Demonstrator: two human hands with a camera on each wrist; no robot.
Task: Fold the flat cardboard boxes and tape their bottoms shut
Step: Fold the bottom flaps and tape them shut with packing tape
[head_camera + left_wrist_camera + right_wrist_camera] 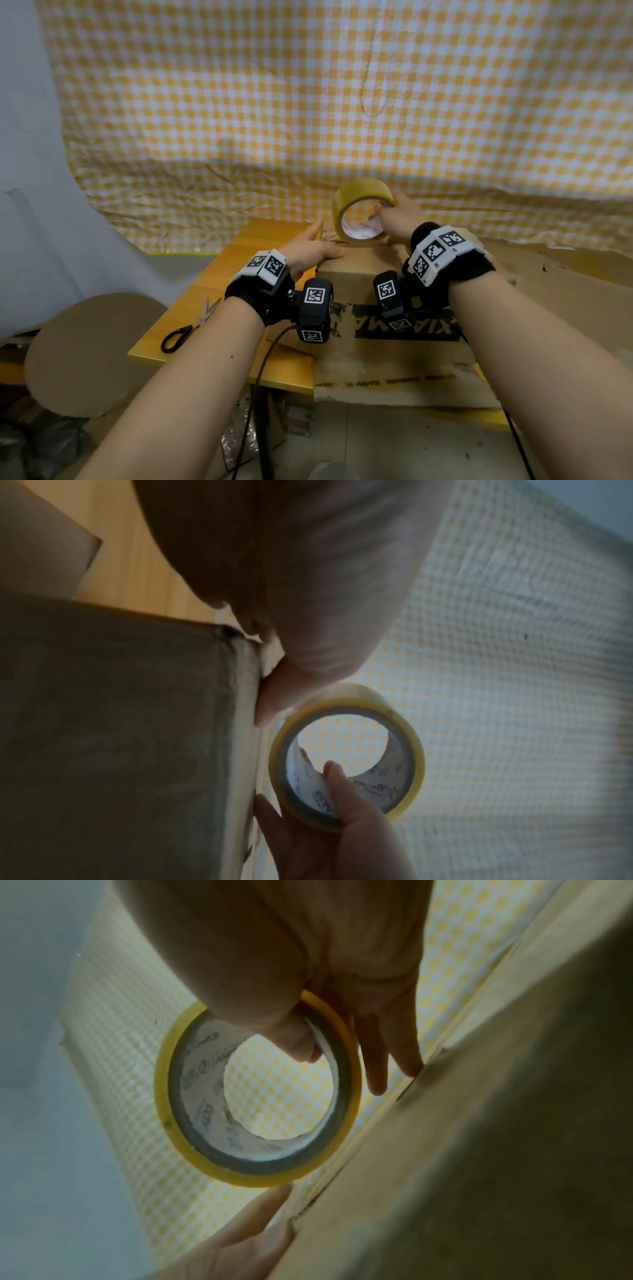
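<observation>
A folded brown cardboard box (363,270) with black print stands on the wooden table (219,301). My right hand (394,219) grips a roll of yellowish clear tape (356,202) upright over the box's far top edge, thumb inside the core. The tape roll (257,1093) shows with two fingers (377,1080) stretched toward the box edge. My left hand (315,250) rests on the box's top left corner, thumb on top, fingers over the far side. In the left wrist view the tape roll (414,750) sits just past my thumb (270,704) on the box edge (245,723).
Black-handled scissors (191,325) lie on the table to the left of the box. A flat cardboard sheet (400,377) lies under the box. A round cardboard disc (89,353) sits lower left. A yellow checked cloth (308,102) hangs behind.
</observation>
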